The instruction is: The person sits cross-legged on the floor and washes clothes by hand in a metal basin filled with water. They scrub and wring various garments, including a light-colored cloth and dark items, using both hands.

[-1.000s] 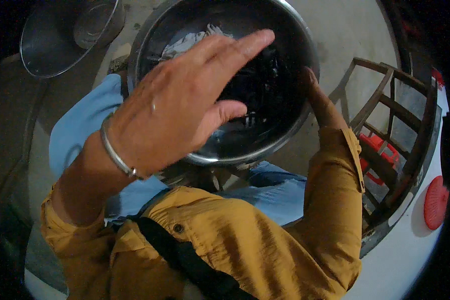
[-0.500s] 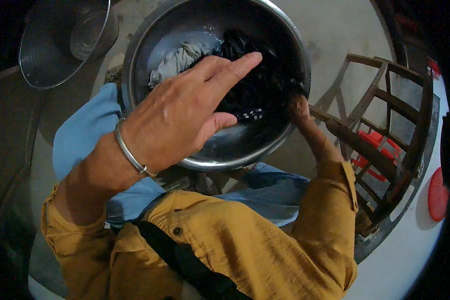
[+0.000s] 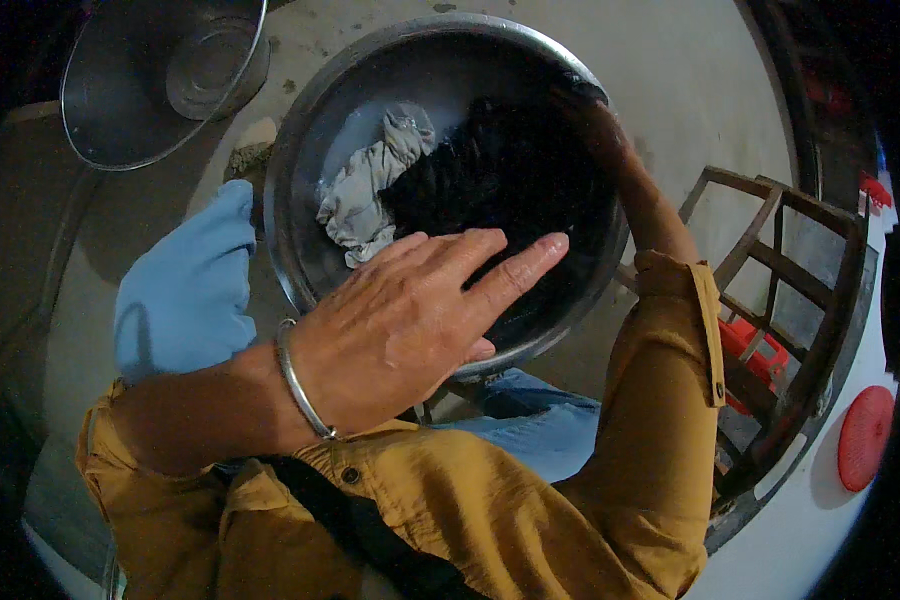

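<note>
A wide metal basin stands in front of me. In it lie a wet black cloth and, on its left side, a bunched pale grey cloth. My left hand, with a silver bangle at the wrist, hovers over the basin's near side, empty and with its fingers apart. At the basin's right rim, my right hand is closed on part of the black cloth, its fingertips lost in shadow. The dark inside hides the black cloth's edges.
Beyond the basin to the left, a metal bucket lies tipped. A wooden frame with rungs stands on the right, with a red plastic thing behind it. Farther right is a round red object on a white surface.
My left hand has come nearer to me and lower in view. The right hand has moved farther out along the rim. More of the grey cloth shows. The whole view has shifted slightly.
</note>
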Tool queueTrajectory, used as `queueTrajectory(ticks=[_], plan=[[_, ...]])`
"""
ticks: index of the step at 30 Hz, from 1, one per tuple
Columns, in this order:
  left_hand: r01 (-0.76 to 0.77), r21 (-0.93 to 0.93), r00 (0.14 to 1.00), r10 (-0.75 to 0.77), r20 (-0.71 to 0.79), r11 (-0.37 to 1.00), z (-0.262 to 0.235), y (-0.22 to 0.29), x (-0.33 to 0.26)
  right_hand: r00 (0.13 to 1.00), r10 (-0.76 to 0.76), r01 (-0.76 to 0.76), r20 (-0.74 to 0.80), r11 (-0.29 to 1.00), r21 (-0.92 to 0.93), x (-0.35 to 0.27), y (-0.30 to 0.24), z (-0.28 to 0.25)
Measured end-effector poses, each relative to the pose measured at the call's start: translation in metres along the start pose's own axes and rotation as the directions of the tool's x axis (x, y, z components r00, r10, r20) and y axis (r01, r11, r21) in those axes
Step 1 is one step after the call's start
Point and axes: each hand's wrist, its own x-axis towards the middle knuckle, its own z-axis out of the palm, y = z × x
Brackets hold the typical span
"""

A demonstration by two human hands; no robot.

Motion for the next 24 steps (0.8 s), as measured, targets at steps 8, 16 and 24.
queueTrajectory(ticks=[8,16,24], plan=[[-0.017,0.076,1.000,0.016,0.011,0.997,0.000,0.002,0.016,0.979,-0.058,0.023,-0.194,0.984,-0.178,-0.092,0.135,-0.016],[0.004,0.074,0.999,-0.008,0.049,0.997,0.000,0.001,-0.005,0.964,-0.102,0.085,-0.247,0.993,-0.078,-0.173,0.248,-0.018],[0.029,0.055,0.995,-0.034,0.091,0.998,-0.001,0.007,-0.014,0.998,-0.060,0.041,-0.009,0.779,-0.626,-0.010,-0.023,-0.003]])
